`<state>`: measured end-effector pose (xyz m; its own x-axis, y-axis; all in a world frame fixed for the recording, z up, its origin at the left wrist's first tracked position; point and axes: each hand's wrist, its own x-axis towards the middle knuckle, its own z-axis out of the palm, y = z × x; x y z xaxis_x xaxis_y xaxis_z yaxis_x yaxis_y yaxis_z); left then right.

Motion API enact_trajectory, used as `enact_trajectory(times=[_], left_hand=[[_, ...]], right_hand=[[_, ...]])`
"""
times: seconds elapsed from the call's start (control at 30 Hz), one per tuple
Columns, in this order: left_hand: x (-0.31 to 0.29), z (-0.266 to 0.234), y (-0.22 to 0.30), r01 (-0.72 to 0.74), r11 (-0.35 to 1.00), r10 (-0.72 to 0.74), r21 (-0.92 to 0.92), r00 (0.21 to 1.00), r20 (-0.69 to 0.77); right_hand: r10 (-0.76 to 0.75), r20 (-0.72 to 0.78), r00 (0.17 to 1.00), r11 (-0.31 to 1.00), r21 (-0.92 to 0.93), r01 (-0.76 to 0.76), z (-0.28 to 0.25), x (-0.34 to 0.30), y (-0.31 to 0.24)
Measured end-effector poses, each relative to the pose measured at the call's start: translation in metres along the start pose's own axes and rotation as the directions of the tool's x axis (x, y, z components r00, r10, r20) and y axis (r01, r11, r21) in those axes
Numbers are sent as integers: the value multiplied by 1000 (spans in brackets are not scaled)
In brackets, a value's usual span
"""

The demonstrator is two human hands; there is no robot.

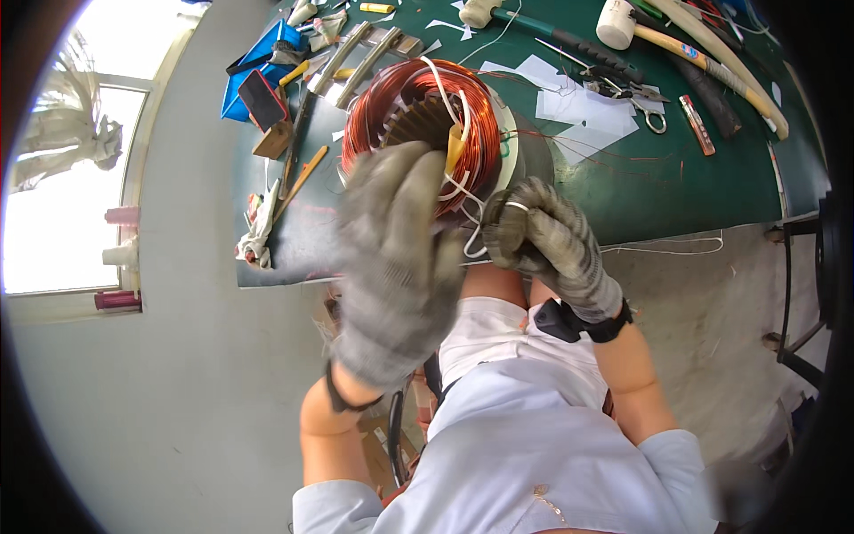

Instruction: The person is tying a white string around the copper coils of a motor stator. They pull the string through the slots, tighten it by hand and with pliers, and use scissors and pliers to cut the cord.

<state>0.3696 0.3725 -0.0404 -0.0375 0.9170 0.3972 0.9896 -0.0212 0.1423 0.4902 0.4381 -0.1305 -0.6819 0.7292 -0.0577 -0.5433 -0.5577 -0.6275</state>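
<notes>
A round motor stator (427, 116) wound with copper wire lies at the near edge of a green work table (703, 187). White lacing cord (458, 133) runs over the copper coils, with a yellow sleeve piece tucked in. My left hand (396, 258), in a grey glove, is raised in front of the stator and blurred; it covers the stator's lower part. My right hand (538, 236), also gloved, is closed on the white cord just below the stator's right side.
Two mallets (623, 27), scissors (649, 111), white paper pieces (578, 116), a blue tray (258, 62) with a dark phone, wooden sticks and metal bars lie on the table. A bright window (62, 178) is at the left. A metal frame (801, 294) stands at the right.
</notes>
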Motion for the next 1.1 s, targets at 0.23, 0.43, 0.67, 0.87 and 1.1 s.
enact_trajectory(times=[0.23, 0.43, 0.67, 0.87, 1.1], left_hand=[[-10, 43, -24, -74, 997, 77, 30, 991, -113], [-1, 34, -22, -36, 991, 33, -133, 999, -26], [-5, 36, -20, -21, 998, 19, -67, 999, -28], [-4, 43, -27, -50, 999, 49, -9, 997, -64], [3, 24, -44, -121, 978, 133, -168, 989, 61]], right_hand=[[48, 192, 980, 998, 38, -56, -6, -7, -24], [44, 68, 997, 999, 26, -46, 1, -6, -28], [125, 102, 987, 977, -183, -104, 7, -7, -38], [-149, 208, 967, 921, -328, 212, -8, -1, -4], [-308, 619, 722, 250, -680, 689, -27, 13, 31]])
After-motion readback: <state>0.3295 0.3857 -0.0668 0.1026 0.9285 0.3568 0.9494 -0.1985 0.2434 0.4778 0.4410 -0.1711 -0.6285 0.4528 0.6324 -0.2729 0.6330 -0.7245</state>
